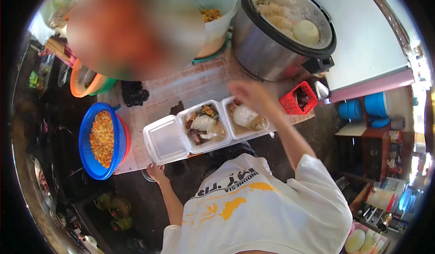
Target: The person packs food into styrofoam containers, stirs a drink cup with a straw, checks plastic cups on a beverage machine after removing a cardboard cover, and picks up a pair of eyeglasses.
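At the table's front edge, my left hand (157, 172) is closed on a small round-rimmed container (147, 177), mostly hidden below it. My right hand (247, 94), blurred by motion, hovers over the far side of a white takeaway box (267, 126) holding a mound of rice (244, 115) and a pale side portion. I cannot make out whether its fingers hold anything. Left of that box, a second takeaway box (179, 118) contains rice, greens and dark brown pieces. An opened white lid (165, 140) lies flat at its left.
A large rice cooker (258, 50) full of rice stands at the back right, near a red basket (299, 99). On the left are a blue basket (86, 145) of orange-yellow food and a black plastic bag (134, 94). A translucent tub (219, 31) stands behind; a blur covers the back left.
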